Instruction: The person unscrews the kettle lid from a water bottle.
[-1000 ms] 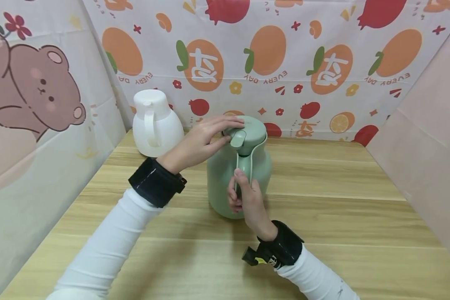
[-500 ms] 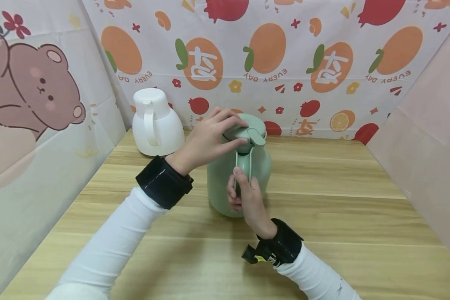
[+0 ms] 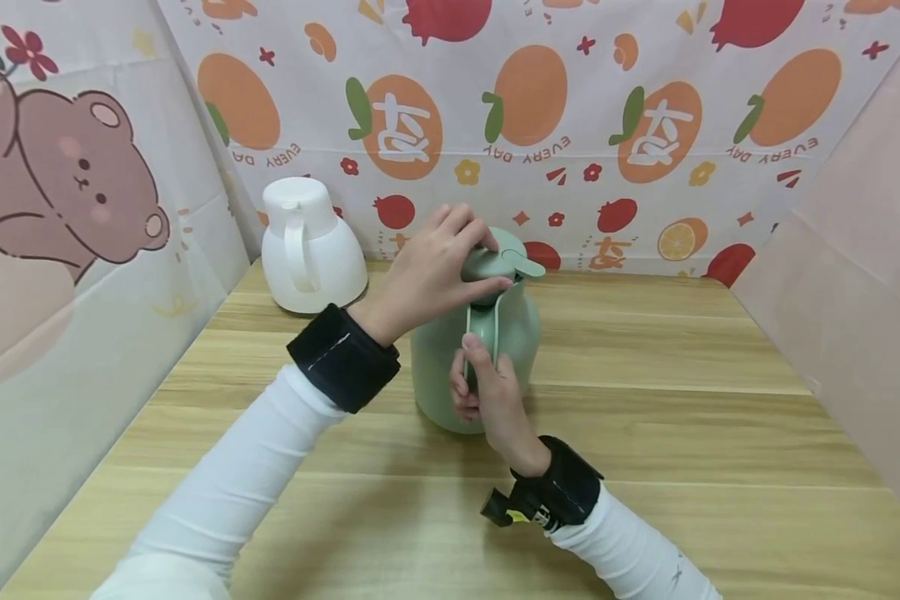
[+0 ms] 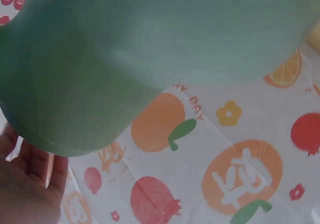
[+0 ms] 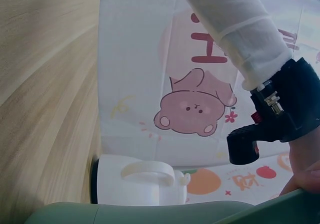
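A sage-green thermos jug (image 3: 438,375) stands upright on the table in the head view. My left hand (image 3: 438,271) grips its round lid (image 3: 507,243), with the thumb on the near side and the fingers over the far side. The lid's tab (image 3: 528,267) points right, off the line of the handle (image 3: 483,323). My right hand (image 3: 497,408) grips that handle, thumb up along it. In the left wrist view the jug (image 4: 150,39) fills the top, with curled fingers (image 4: 57,179) at its rim. Only a strip of the jug (image 5: 125,214) shows in the right wrist view.
A white jug (image 3: 311,258) with a handle stands at the back left of the wooden table (image 3: 682,433). Printed cloth (image 3: 457,100) hangs behind the table and along its sides. Black camera straps (image 3: 345,358) wrap both wrists.
My left hand has turned the lid, and its tab has swung from above the handle round to the right. The right hand stays on the handle and the jug has not moved.
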A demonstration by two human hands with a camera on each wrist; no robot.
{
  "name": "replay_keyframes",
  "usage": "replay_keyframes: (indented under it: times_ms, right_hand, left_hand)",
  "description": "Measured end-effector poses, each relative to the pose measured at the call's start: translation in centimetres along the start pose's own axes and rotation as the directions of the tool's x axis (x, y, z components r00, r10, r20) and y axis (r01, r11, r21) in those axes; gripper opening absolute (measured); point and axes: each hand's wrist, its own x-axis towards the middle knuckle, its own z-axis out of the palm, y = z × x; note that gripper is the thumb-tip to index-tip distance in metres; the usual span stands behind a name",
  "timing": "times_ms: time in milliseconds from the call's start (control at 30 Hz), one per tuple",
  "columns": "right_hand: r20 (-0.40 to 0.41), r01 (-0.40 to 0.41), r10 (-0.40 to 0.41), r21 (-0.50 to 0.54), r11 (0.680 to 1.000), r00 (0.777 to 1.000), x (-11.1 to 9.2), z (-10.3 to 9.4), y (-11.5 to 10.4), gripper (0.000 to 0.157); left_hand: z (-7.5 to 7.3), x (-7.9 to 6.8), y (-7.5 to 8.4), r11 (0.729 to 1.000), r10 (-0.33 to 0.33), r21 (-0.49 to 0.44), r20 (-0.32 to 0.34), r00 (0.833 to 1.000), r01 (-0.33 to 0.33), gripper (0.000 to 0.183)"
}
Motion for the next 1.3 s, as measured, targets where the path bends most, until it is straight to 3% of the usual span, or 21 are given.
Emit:
replay_keyframes:
  times_ms: [100,200,267,367,500,567,767,1067,1200,1300]
  right_hand:
    - [-0.004,-0.005,0.005,-0.002,1.000,1.000,0.0,0.0,0.0,0.054]
    - [-0.005,-0.003,0.003,-0.007,1.000,1.000,-0.1,0.0,-0.1,0.054]
    - [-0.005,0.000,0.000,-0.010,1.000,1.000,-0.1,-0.1,-0.1,0.054]
    - [0.000,0.001,-0.001,-0.012,1.000,1.000,-0.1,-0.1,0.0,0.055]
    - [0.008,0.003,-0.003,-0.003,1.000,1.000,-0.2,-0.1,0.0,0.055]
    - [0.010,0.009,-0.009,0.003,1.000,1.000,-0.2,-0.1,0.1,0.055]
    - [0.022,0.025,-0.026,0.009,1.000,0.999,0.0,-0.1,0.1,0.054]
    - [0.045,0.043,-0.044,0.024,0.999,0.998,0.0,-0.1,0.5,0.055]
    - [0.044,0.053,-0.054,0.019,0.998,0.998,0.0,-0.1,0.4,0.055]
    - [0.046,0.060,-0.061,0.021,0.998,0.997,0.1,-0.2,0.4,0.054]
  left_hand:
    - [-0.1,0.5,0.1,0.997,-0.033,0.069,0.052,0.998,0.030,0.065]
    - [-0.1,1.3,0.3,0.993,-0.079,0.104,0.169,0.983,0.062,0.085]
    - [-0.1,2.0,0.4,0.991,-0.102,0.114,0.264,0.959,0.074,0.090]
    - [0.0,3.0,0.5,0.988,-0.129,0.128,0.392,0.911,0.085,0.089]
    - [0.5,3.7,0.6,0.986,-0.151,0.141,0.477,0.866,0.094,0.075]
    - [0.7,3.7,0.6,0.985,-0.157,0.140,0.470,0.869,0.102,0.066]
    - [1.0,3.7,0.6,0.984,-0.175,0.108,0.399,0.900,0.143,0.054]
    - [0.2,4.1,0.7,0.982,-0.190,0.090,0.375,0.907,0.168,0.058]
    - [-0.5,4.1,0.3,0.973,-0.219,-0.007,0.313,0.924,0.232,0.054]
    - [-0.9,3.7,-0.2,0.947,-0.261,-0.134,0.216,0.941,0.293,0.051]
